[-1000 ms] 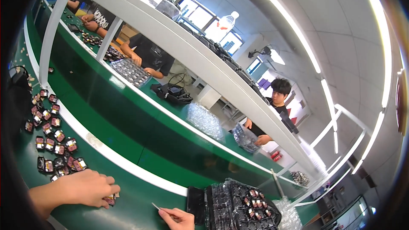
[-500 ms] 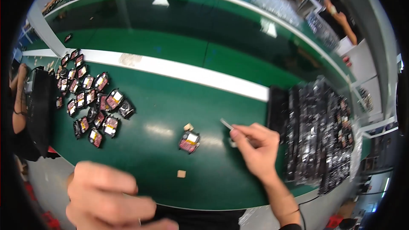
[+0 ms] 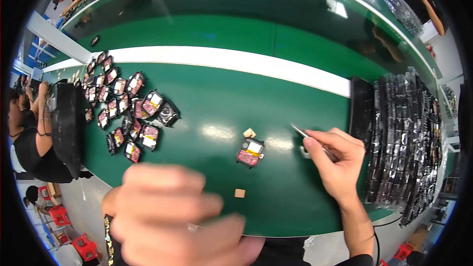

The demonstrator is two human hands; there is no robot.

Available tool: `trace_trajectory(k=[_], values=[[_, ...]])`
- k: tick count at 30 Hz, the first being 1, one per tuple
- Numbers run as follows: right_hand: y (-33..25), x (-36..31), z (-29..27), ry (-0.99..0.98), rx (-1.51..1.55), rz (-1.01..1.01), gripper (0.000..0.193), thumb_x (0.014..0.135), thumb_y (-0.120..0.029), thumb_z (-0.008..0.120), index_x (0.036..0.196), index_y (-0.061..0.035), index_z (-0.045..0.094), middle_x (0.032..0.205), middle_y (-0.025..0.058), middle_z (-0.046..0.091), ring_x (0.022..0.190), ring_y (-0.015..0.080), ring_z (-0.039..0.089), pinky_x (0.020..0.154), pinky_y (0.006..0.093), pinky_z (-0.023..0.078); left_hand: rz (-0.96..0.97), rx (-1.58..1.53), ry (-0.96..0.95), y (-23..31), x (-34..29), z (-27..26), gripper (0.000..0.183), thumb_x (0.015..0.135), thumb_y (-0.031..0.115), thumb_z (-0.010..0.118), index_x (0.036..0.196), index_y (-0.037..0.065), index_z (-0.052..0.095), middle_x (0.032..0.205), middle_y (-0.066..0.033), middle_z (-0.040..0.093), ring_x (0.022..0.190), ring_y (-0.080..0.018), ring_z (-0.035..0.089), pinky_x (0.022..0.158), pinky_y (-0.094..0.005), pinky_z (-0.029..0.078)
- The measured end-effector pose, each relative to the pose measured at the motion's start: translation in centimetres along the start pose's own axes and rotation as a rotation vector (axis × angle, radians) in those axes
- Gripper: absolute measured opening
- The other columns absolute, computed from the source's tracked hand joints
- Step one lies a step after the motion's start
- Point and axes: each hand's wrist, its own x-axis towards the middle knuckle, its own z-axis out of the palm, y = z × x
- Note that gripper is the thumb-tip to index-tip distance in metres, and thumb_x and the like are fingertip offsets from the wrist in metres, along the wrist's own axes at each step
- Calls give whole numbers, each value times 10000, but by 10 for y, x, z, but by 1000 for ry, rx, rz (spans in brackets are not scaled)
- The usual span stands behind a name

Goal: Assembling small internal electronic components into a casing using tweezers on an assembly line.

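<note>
My right hand (image 3: 342, 160) is closed round slim metal tweezers (image 3: 298, 130), their tip pointing away to the far left above the table. A small white item (image 3: 305, 152) shows just under its fingers, too small to name. Left of that hand lies a small black-framed electronic module (image 3: 250, 153) with a red board, a white patch and a yellow strip. A small tan piece (image 3: 250, 133) touches or nearly touches its far edge. Nearer to me lies a flat tan square (image 3: 240, 193). My left hand (image 3: 170, 216) is raised close to the camera, smeared by motion; its fingers look bent, and any contents are hidden.
Several similar modules (image 3: 149, 137) lie heaped on the green table's left. Stacked black trays (image 3: 394, 138) in clear plastic stand at the right. A white rail (image 3: 221, 63) crosses the far side. A black case (image 3: 67, 128) and a seated person (image 3: 32, 140) are at the left edge.
The view has turned left, so the table's contents sit further right in the picture. My left hand has moved right, still blurred. My right hand keeps the tweezers near the module.
</note>
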Motion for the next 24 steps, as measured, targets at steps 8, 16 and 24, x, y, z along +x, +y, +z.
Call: trace_trajectory(k=[8,16,24], values=[[-1,4,-2,7,43,17,136,930,-3,866,1062,29,865,715,10,685,574,17,474,517,235,307,-196,35,-742,-62,-21,13,536,821,108,819,1355,92,784,1413,-40,752,1165,-278,714,875,-395,541],[4,5,-1,16,45,-21,137,915,17,864,1049,45,855,697,19,669,570,25,487,520,234,314,-383,22,-742,-74,-17,12,686,788,336,955,1385,53,770,1285,-86,712,1088,-305,670,936,-423,523],[1,4,-2,4,30,-38,138,895,41,854,1033,47,849,683,28,656,559,39,502,518,238,329,-493,23,-666,-68,-18,19,631,757,264,979,1314,34,792,1220,-104,684,1048,-310,649,908,-426,517]])
